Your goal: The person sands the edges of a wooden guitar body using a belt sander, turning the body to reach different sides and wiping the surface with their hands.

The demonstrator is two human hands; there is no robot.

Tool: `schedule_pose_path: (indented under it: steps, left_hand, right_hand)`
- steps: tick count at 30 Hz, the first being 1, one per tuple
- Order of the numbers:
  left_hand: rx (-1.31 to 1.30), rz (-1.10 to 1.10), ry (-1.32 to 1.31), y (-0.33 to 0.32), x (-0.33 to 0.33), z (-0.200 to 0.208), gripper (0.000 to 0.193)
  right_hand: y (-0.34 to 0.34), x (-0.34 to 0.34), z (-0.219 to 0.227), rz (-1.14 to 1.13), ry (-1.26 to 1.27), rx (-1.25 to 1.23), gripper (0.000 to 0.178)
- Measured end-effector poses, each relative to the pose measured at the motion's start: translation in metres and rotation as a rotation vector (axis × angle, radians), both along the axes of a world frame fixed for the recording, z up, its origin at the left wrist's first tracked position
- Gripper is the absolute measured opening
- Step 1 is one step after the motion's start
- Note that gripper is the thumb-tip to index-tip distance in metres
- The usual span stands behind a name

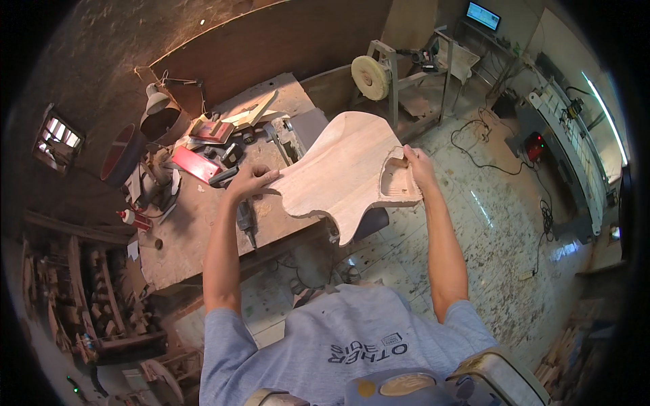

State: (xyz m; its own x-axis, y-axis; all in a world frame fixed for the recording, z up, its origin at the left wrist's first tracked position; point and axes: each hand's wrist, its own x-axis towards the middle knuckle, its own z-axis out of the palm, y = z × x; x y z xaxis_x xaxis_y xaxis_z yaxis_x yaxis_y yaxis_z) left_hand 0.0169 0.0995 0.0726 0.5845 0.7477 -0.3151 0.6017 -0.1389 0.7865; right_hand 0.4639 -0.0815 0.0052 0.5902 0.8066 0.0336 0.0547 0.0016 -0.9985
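Note:
A pale, unfinished wooden guitar body is held up in front of me, over the right end of the workbench. Its broad face is turned up, and a routed cavity shows near its right edge. My left hand grips the narrower left end, thumb on top and the other fingers mostly hidden beneath. On the right edge beside the cavity, my right hand is closed, its thumb over the rim. A bench machine with a flat grey plate stands just behind the body, partly covered by it.
The workbench carries a corded power tool, a red block, a glue bottle and wood scraps. A lamp stands behind. A round buffing wheel is on a stand ahead. Cables cross the dusty tiled floor at right.

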Motion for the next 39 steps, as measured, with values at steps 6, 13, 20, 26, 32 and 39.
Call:
schedule_pose_path:
  steps: [6,13,20,26,32,39]
  left_hand:
    - [0.502,0.095,0.138,0.008,-0.014,-0.005,0.062]
    - [0.738,0.214,0.235,-0.003,-0.056,-0.023,0.057]
    - [0.696,0.261,0.422,-0.019,-0.009,0.003,0.066]
    - [0.783,0.307,0.370,-0.016,0.091,-0.015,0.069]
    - [0.849,0.174,0.301,-0.018,0.168,-0.014,0.072]
    - [0.881,0.098,0.201,-0.019,0.215,-0.018,0.074]
  right_hand:
    - [0.020,-0.011,0.042,0.137,-0.440,-0.199,0.028]
    - [0.024,-0.066,0.058,0.158,-0.874,-0.086,0.026]
    - [0.004,-0.077,0.050,0.098,-0.668,-0.090,0.029]
    - [-0.033,-0.027,0.030,0.049,-0.280,-0.167,0.030]
    - [-0.088,0.029,0.044,0.121,-0.011,-0.223,0.029]
    - [-0.125,0.050,0.062,0.085,-0.029,-0.292,0.031]
